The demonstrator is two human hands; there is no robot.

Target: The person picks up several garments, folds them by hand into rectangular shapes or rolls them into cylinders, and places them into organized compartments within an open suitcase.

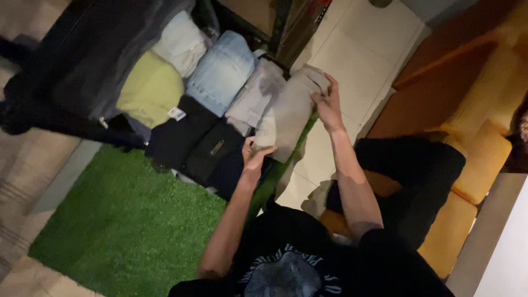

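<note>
A folded grey garment (289,113) lies at the near end of a row of folded clothes inside an open dark suitcase (82,60). My left hand (254,155) grips its lower end and my right hand (328,104) grips its upper end. Beside it sit another grey folded piece (254,96), a light blue denim roll (221,71), a white roll (181,41), a yellow-green roll (149,88) and dark folded items (198,143). My forearms reach out from a black printed shirt.
A green artificial grass mat (126,220) lies under the suitcase on a pale tiled floor (363,49). An orange-brown sofa with cushions (484,159) stands on the right, with dark cloth (418,176) draped by it. A dark furniture frame (280,22) stands behind the suitcase.
</note>
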